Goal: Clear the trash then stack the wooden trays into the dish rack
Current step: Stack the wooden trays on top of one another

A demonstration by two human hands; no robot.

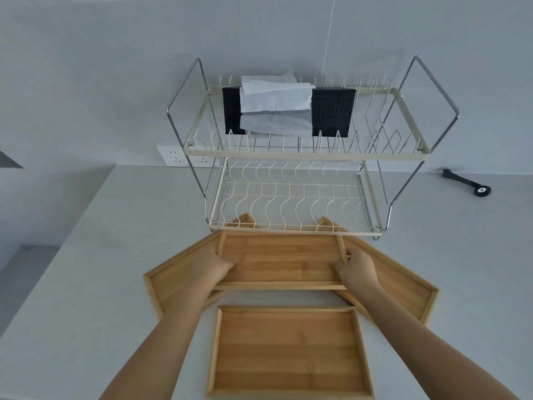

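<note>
Both hands, left hand (215,262) and right hand (357,265), gripping one wooden tray (281,259) among four.

- Lower shelf (291,197) of the rack (291,153): bare wires, open at the front.
- Upper shelf: tissue box (331,111) fills the left and middle; right slots free.
- Counter (95,284) beside the trays (288,350): open both sides.

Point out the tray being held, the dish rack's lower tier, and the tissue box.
held tray (281,261): head view, bare middle of its floor.
lower tier (291,230): head view, front rail.
tissue box (333,111): head view, black right side.
</note>
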